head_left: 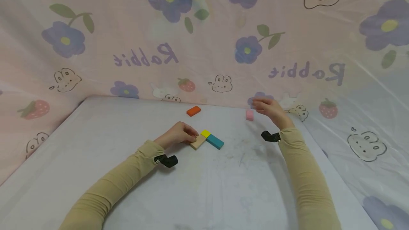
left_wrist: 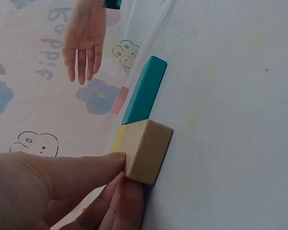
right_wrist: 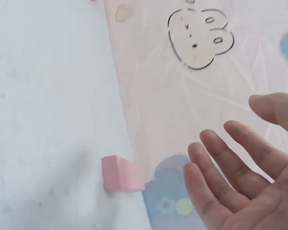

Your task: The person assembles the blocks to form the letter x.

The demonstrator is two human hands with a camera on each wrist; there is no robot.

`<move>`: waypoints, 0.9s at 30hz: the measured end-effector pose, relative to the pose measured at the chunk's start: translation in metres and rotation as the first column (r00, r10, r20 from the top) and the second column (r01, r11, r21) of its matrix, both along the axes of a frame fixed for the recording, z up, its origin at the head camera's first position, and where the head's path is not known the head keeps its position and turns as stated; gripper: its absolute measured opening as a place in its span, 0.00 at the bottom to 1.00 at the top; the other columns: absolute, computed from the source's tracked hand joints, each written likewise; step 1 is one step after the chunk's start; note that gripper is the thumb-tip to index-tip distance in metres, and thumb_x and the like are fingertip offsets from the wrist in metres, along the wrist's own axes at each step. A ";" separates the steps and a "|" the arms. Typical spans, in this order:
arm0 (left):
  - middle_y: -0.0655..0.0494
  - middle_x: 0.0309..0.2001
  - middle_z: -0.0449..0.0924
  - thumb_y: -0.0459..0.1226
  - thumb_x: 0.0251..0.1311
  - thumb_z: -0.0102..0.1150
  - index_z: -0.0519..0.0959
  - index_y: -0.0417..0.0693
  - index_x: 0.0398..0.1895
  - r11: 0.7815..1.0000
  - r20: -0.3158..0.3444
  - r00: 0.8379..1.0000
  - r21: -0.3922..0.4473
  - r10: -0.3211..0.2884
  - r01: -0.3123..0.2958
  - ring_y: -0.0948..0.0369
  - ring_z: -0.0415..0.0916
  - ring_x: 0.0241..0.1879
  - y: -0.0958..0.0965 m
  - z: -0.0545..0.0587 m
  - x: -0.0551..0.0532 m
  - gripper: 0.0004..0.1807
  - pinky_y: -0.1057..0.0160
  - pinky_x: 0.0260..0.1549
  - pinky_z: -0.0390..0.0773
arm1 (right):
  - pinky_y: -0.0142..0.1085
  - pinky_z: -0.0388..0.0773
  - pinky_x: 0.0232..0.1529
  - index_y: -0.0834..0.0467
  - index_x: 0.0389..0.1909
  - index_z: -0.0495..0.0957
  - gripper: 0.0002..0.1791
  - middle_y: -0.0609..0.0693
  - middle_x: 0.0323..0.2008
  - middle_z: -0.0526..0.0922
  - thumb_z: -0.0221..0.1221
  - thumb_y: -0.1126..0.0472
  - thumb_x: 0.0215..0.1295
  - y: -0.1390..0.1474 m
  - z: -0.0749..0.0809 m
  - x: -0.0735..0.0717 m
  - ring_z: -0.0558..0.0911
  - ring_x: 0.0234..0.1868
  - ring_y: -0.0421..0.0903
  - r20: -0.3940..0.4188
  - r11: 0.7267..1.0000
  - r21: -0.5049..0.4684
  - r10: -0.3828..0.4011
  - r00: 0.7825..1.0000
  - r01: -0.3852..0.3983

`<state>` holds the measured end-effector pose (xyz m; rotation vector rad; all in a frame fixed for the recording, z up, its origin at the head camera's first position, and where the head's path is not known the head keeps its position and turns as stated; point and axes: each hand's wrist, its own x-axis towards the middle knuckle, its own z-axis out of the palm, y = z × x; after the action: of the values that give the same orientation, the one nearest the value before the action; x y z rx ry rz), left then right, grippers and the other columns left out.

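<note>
My left hand [head_left: 180, 133] pinches a plain wooden block [left_wrist: 146, 151] between thumb and fingers, low at the table surface. Against its far end lies a yellow block [head_left: 206, 133], mostly hidden in the left wrist view. A teal block [head_left: 215, 141] touches the yellow one and slants off to the right. Over the table's far right, my right hand [head_left: 270, 111] hovers with fingers extended and holds nothing. Just left of it stands a small pink block [right_wrist: 122, 173], apart from the fingers in the right wrist view.
An orange block [head_left: 193, 111] lies near the back edge of the white table [head_left: 198, 194]. Behind the table and along its sides hangs a printed curtain [head_left: 204, 45] with flowers and rabbits. Each wrist carries a small black camera.
</note>
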<state>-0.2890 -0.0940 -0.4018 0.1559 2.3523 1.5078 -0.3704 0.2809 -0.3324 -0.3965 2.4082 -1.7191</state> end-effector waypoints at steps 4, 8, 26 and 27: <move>0.53 0.39 0.83 0.31 0.53 0.68 0.85 0.43 0.41 1.000 0.004 1.000 0.003 -0.006 0.006 0.60 0.76 0.33 0.000 -0.001 0.000 0.10 0.66 0.32 0.79 | 0.47 0.60 0.65 0.69 0.67 0.59 0.29 0.62 0.62 0.67 0.50 0.55 0.74 0.005 -0.009 -0.004 0.65 0.64 0.58 0.035 1.000 0.004 -0.014 0.999 0.014; 0.53 0.38 0.83 0.30 0.53 0.68 0.85 0.43 0.41 1.000 0.009 1.000 0.001 0.001 -0.001 0.60 0.76 0.34 0.000 0.001 0.001 0.11 0.66 0.33 0.79 | 0.48 0.58 0.66 0.70 0.67 0.59 0.29 0.66 0.64 0.63 0.49 0.55 0.74 0.006 -0.016 -0.007 0.63 0.65 0.61 0.065 0.999 0.006 -0.038 0.997 0.038; 0.53 0.35 0.82 0.30 0.52 0.69 0.86 0.43 0.38 1.000 0.006 1.000 -0.001 0.014 -0.014 0.61 0.76 0.32 0.000 -0.001 -0.002 0.10 0.67 0.32 0.79 | 0.44 0.66 0.62 0.73 0.65 0.61 0.28 0.70 0.63 0.65 0.49 0.57 0.74 0.014 -0.044 -0.020 0.67 0.62 0.61 0.090 0.984 0.139 -0.125 0.988 0.112; 0.53 0.35 0.82 0.30 0.52 0.69 0.86 0.43 0.39 1.000 0.006 1.000 -0.002 0.013 -0.013 0.61 0.76 0.32 0.000 -0.001 -0.002 0.10 0.67 0.31 0.79 | 0.42 0.68 0.60 0.72 0.65 0.62 0.28 0.69 0.62 0.66 0.49 0.57 0.73 0.014 -0.045 -0.021 0.69 0.61 0.60 0.083 0.980 0.154 -0.141 0.986 0.128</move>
<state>-0.2905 -0.0940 -0.4024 0.1355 2.3548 1.5105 -0.3916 0.2945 -0.3777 -0.1321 2.5244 -1.5564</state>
